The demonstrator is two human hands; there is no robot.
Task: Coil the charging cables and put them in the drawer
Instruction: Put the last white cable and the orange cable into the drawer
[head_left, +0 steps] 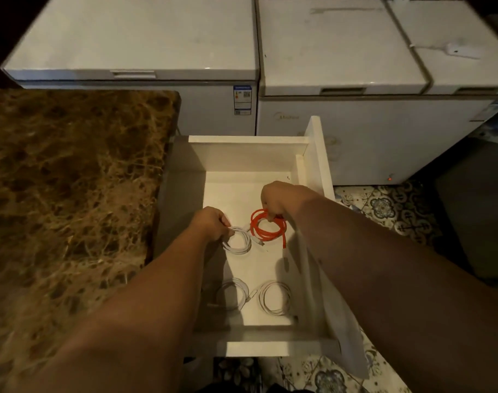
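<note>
Three white chest freezers fill the background, with the marbled brown bench to the left and bare of cables where it shows. Beside it the white drawer stands pulled open, and all four cables in view are already coiled inside it. Two white coils lie side by side near the front. Further back, the left hand is closed on a third white coil, and the right hand pinches the top of the orange coil, both low over the drawer floor. By my judgement the task is nearly done: only letting go of these two, and perhaps shutting the drawer, remains.
</note>
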